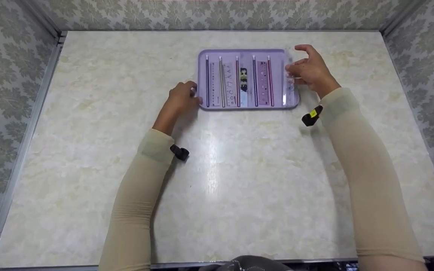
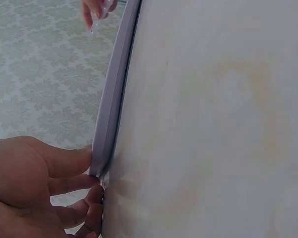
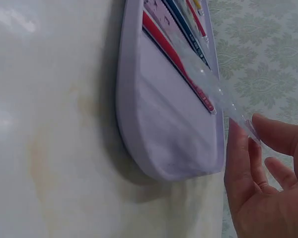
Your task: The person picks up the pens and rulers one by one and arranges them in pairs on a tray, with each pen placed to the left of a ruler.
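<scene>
A purple tray [image 1: 278,81] lies toward the back of the table. My left hand [image 1: 182,97] grips its left edge; in the left wrist view the thumb [image 2: 72,161] presses the rim and the fingers curl beside it. Over the tray's right end, my right hand [image 1: 311,71] pinches a clear plastic ruler [image 3: 213,84] between thumb and fingers. That ruler slants above the tray floor in the right wrist view. Inside the tray, several pencils [image 1: 270,84] stand in a row with rulers between them, among them a pink one [image 1: 263,82] and one with dark pictures [image 1: 243,84].
The tray sits on a pale marbled table [image 1: 239,180]. Patterned wallpaper panels [image 1: 217,15] rise behind the table and at both sides. A small black camera is worn at each wrist.
</scene>
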The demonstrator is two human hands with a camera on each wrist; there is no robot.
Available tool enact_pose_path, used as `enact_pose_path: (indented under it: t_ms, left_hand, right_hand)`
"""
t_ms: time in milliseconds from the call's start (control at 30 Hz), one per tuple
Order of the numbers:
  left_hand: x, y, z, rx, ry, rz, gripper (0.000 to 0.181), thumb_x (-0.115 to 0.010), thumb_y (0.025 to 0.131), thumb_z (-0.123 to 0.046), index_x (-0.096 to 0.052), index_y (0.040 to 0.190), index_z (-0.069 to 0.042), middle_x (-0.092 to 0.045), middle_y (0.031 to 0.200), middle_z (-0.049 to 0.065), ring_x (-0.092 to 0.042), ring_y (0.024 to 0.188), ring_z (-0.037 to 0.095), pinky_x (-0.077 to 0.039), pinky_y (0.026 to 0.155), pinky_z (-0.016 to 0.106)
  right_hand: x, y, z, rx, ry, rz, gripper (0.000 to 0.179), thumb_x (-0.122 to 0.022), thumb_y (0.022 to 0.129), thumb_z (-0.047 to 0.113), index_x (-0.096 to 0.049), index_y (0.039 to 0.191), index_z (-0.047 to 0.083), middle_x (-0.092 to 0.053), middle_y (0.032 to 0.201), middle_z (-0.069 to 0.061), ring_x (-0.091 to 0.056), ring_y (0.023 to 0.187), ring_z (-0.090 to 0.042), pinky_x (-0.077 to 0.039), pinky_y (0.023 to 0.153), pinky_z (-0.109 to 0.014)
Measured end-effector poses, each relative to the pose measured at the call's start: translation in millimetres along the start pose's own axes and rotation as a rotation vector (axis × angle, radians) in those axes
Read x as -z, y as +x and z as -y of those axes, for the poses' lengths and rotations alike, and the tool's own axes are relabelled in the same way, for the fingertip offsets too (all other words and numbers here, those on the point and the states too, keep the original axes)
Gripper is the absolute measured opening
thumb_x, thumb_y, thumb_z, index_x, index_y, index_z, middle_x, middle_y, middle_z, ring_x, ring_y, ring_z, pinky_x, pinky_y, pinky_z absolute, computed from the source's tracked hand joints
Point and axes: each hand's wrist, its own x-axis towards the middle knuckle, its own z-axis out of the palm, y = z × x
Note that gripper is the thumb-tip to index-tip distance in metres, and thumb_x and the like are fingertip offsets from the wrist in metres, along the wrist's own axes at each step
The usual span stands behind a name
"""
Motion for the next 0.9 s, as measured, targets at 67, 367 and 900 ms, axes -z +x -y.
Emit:
enact_pose_path:
  t_ms: [67,367,900]
  left_hand:
    - [-0.3,-0.2,-0.1,-0.002,0.002,0.0,0.051,-0.062,0.099,-0.019,-0.049,0.146,-0.003,-0.055,0.133,0.022,-0.052,0.125,0.037,-0.041,0.111,0.048]
    - [-0.5,-0.4,0.8,-0.02,0.01,-0.01,0.048,-0.062,0.099,-0.019,-0.052,0.143,-0.003,-0.056,0.133,0.022,-0.051,0.125,0.037,-0.039,0.111,0.048]
    - [-0.6,-2.4,-0.5,0.004,0.004,-0.007,0.047,-0.06,0.1,-0.019,-0.05,0.144,-0.005,-0.055,0.136,0.02,-0.05,0.126,0.035,-0.04,0.111,0.047]
  right_hand:
    - [-2,3.3,-1,-0.011,-0.032,-0.011,0.078,-0.074,0.093,0.012,-0.033,0.156,0.035,-0.054,0.115,-0.002,-0.063,0.094,-0.017,-0.058,0.07,-0.031]
    - [-9,13.0,-2,-0.041,-0.107,-0.018,0.079,-0.072,0.094,0.013,-0.031,0.157,0.035,-0.057,0.111,-0.003,-0.06,0.086,-0.015,-0.055,0.062,-0.029]
    - [-23,12.3,0,-0.034,-0.282,-0.053,0.076,-0.069,0.096,0.013,-0.03,0.158,0.036,-0.052,0.11,0.0,-0.065,0.087,-0.015,-0.061,0.071,-0.029]
